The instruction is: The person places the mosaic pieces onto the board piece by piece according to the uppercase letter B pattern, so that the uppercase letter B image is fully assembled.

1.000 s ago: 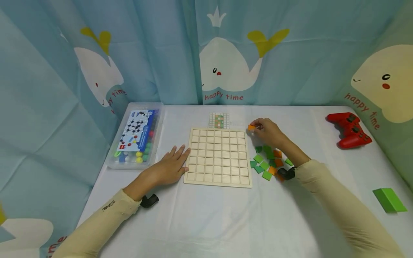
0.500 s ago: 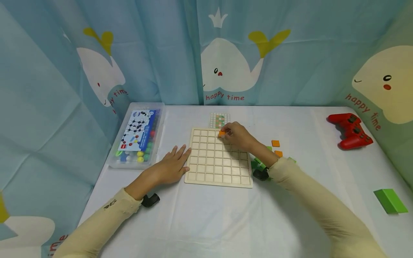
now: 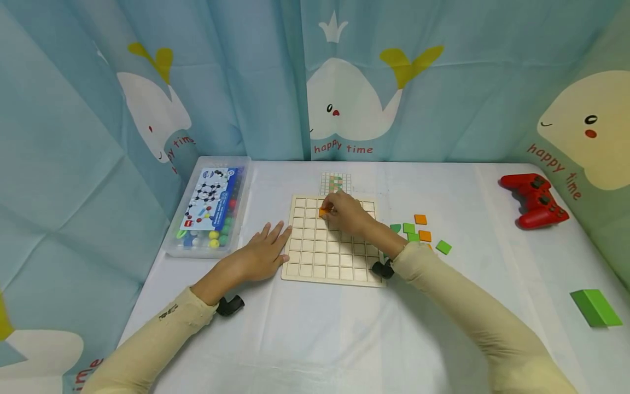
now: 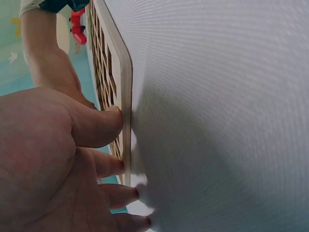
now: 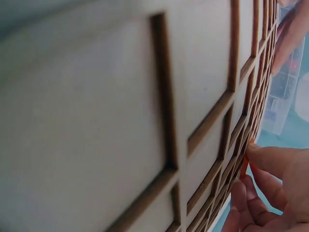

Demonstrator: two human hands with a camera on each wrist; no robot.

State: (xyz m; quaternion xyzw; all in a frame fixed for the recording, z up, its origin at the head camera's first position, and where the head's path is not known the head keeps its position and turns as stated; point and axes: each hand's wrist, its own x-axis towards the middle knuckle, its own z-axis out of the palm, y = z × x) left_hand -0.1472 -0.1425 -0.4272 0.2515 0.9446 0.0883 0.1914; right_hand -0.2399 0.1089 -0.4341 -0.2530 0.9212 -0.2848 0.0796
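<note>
A square wooden grid board (image 3: 320,257) lies flat on the white table. Over its upper part, my right hand (image 3: 346,214) pinches an orange square tile (image 3: 322,212) between thumb and fingers. In the right wrist view the orange tile (image 5: 245,164) is at the grid's surface; whether it sits in a cell I cannot tell. Fingers spread, my left hand (image 3: 263,254) rests at the board's left edge, and its thumb touches the rim in the left wrist view. Just behind the board lies a small card (image 3: 336,182) printed with a coloured grid pattern, partly covered by my right hand.
Loose green tiles (image 3: 412,237) and orange tiles (image 3: 420,219) lie right of the board, some hidden by my right forearm. A clear plastic box (image 3: 209,208) of coloured balls stands at left. At right are a red game controller (image 3: 534,201) and a green block (image 3: 595,307).
My right hand has carried the orange tile leftward from beyond the board's upper right corner to over the upper grid cells. My left hand has stayed in place.
</note>
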